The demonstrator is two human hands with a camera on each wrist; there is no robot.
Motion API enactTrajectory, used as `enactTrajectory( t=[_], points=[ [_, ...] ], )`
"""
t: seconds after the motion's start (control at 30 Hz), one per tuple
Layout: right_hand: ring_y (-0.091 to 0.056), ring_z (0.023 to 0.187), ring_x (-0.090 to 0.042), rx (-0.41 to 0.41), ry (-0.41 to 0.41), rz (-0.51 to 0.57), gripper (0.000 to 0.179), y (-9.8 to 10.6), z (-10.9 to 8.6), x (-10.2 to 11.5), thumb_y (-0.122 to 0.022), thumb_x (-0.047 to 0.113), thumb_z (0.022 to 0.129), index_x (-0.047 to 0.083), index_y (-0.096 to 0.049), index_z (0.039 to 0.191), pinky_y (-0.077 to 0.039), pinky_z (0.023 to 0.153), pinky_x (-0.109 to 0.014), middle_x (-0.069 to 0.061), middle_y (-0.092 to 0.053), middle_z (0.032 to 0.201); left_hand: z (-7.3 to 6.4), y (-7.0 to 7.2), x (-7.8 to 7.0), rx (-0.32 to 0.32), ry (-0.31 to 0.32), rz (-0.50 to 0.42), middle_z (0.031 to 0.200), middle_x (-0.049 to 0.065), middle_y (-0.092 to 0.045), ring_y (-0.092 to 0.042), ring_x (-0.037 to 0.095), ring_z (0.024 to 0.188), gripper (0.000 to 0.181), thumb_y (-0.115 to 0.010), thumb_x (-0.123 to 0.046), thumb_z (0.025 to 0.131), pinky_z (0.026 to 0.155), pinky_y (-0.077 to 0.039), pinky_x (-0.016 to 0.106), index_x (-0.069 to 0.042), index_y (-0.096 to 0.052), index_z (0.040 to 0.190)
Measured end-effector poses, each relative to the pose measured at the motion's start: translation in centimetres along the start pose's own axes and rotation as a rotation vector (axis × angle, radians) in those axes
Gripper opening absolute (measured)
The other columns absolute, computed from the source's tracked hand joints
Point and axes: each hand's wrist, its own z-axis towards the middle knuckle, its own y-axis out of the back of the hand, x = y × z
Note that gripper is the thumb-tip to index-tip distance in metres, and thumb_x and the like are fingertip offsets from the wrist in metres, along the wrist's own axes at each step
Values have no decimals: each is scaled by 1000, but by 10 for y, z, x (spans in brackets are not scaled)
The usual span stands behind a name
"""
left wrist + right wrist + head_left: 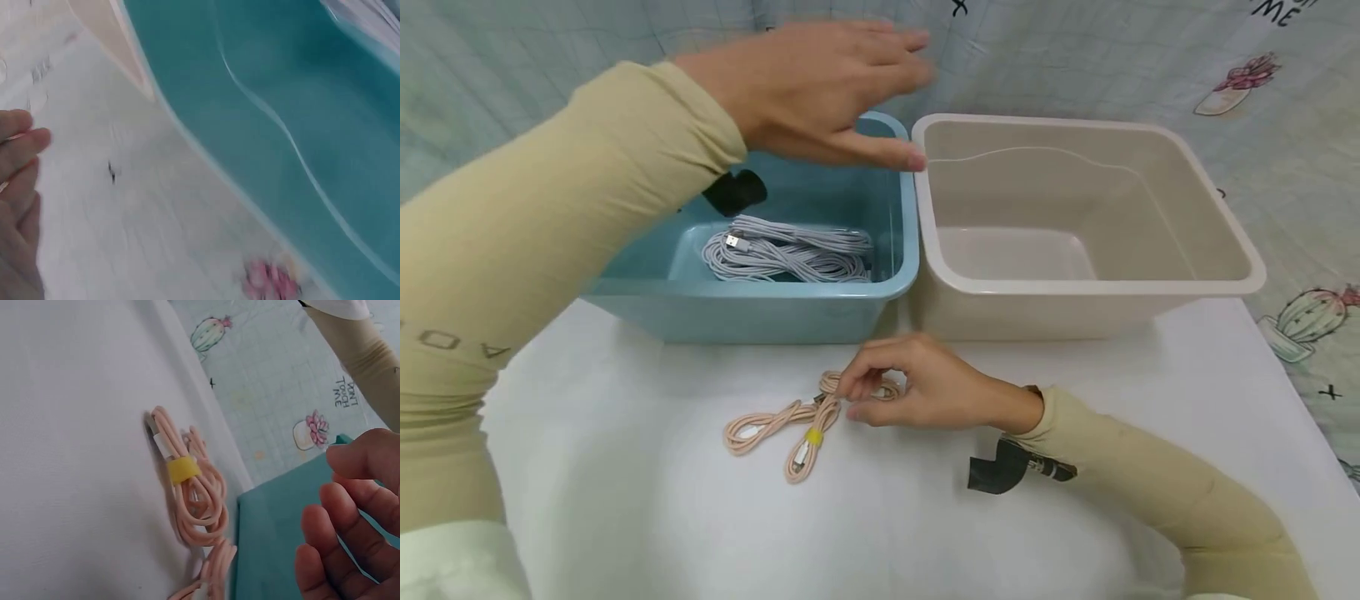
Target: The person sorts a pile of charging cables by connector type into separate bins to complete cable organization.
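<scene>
While my left hand (820, 92) hangs above the blue bin (752, 290), its fingers straight, the thumb held apart and nothing visible in its grasp, my right hand (936, 383) hovers by the pink cables (829, 414), its fingers loosely bent with a gap between thumb and fingertips. The pink cables lie crossed on the white tabletop (700, 517) in front of the bins, probably so that they sit within easy reach of me. A yellow tie (814, 437) circles one bundle, I suppose to stop its loops springing loose. Grey cables (790, 254) rest coiled inside the blue bin, whose walls likely keep them together; the beige bin (1112, 287) stands just beside it. Both bins look like smooth, glossy plastic with rounded corners. The pink cords seem matte and supple, folded into narrow ovals around a stiff white plug (164, 445); the grey ones form long, flattened loops.
</scene>
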Motion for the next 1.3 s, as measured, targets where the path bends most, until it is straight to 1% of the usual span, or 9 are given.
enactTrajectory(
  t=[0.13,0.23,0.37,0.5,0.63,0.77,1.0,1.17,1.3],
  points=[
    [-63,82,-2,-17,-7,40,14,-7,-2,-6,-76,18,83,19,-73,97,-59,75,-29,6,-71,89,21,-8,-15,-3,-108,-51,165,10,-19,-15,35,154,84,-40,-69,93,128,-10,49,-14,-26,155],
    [-63,82,-1,-23,-5,64,15,-12,-2,-9,-77,17,83,18,-73,98,-59,75,-28,6,-71,90,30,-16,-20,73,-177,-76,165,6,-18,-10,30,155,85,-36,-72,92,128,-7,47,-18,-23,156],
    [-63,81,-1,-16,-4,77,15,-15,-2,-11,-76,17,83,17,-73,98,-59,75,-27,7,-70,90,33,-31,-25,191,-256,-91,165,3,-16,-5,24,156,88,-31,-76,90,129,-6,46,-22,-18,157],
    [-63,82,-1,-12,-1,85,15,-16,-2,-12,-75,16,84,16,-72,99,-59,76,-25,7,-70,90,32,-49,-29,209,-307,-122,166,1,-14,-7,21,156,82,-27,-72,94,129,-9,43,-23,-16,157],
    [-63,83,-1,-22,-3,81,15,-17,-1,-12,-74,17,85,14,-72,99,-58,76,-23,8,-70,90,30,-61,-31,159,-295,-167,166,0,-12,-10,18,156,70,-24,-61,100,129,-10,38,-22,-14,158],
    [-63,83,-2,-36,-5,94,15,-20,1,-14,-74,17,86,12,-72,100,-58,75,-24,7,-70,91,29,-65,-32,113,-259,-186,166,1,-15,-13,20,156,65,-24,-53,102,129,-12,38,-20,-15,157],
    [-64,84,-1,-67,-20,93,16,-22,2,-18,-74,15,85,12,-72,101,-59,77,-26,6,-72,92,33,-65,-37,107,-181,-184,166,-2,-11,-9,18,156,66,-20,-56,102,129,-12,38,-21,-13,157],
    [-65,85,-2,-99,-51,31,17,-22,1,-22,-75,15,83,15,-72,100,-59,79,-27,5,-72,91,32,-67,-38,97,-187,-206,166,-3,-9,-6,16,156,65,-21,-55,103,129,-9,35,-22,-11,157],
    [-66,86,-8,-127,-91,-20,21,-22,1,-27,-77,15,80,15,-72,101,-59,80,-28,3,-72,92,29,-68,-39,86,-188,-216,166,-3,-7,-5,14,156,65,-22,-55,103,130,-7,34,-23,-9,157]
  ],
)
